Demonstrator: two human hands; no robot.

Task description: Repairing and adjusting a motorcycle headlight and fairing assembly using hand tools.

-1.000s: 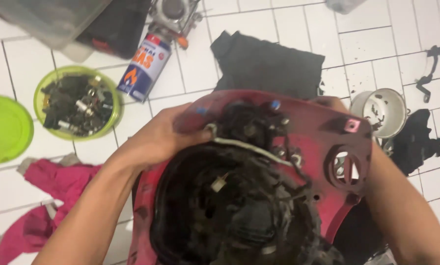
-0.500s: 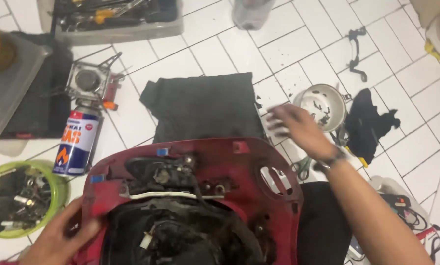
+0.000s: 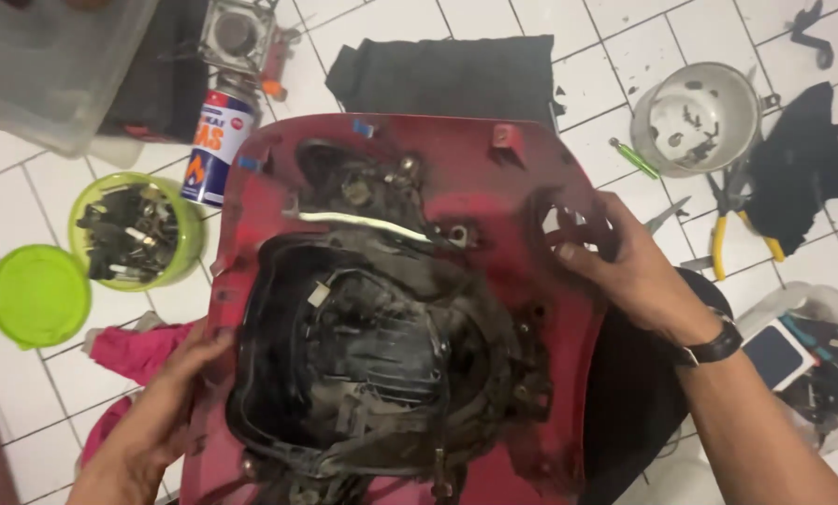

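Head view looks straight down on a floor of white square tiles (image 3: 615, 56) with dark grout, and you sit over it with a red scooter front cover (image 3: 475, 196) lying inside-up across the middle of the frame. Its hollow holds a grimy black headlight housing (image 3: 372, 365), with a white sleeved cable (image 3: 363, 223) running across the panel above it.

Your left hand (image 3: 171, 402) grips the cover's left edge, fingers curled round the rim. Your right hand (image 3: 625, 266), a black watch (image 3: 714, 348) on its wrist, lies on the right side of the cover with fingers spread at a round opening there; whether it holds anything small, you cannot tell.

Just beyond the cover's top left corner lies a gas canister (image 3: 215, 150), cylindrical, with a blue and white label, a red band and a flame mark, a small metal burner (image 3: 237, 37) fitted at its far end. Left of that sits a clear plastic bin (image 3: 54, 75). A green plastic tub (image 3: 134, 229) full of small dark parts stands near the cover's left edge, its green lid (image 3: 36, 295) beside it. A pink rag (image 3: 129, 351) lies near your left hand. A black cloth (image 3: 447, 75) spreads above the cover. To the right stand a small metal pot (image 3: 700, 117), a green-handled screwdriver (image 3: 632, 157) and yellow-handled pliers (image 3: 742, 220).
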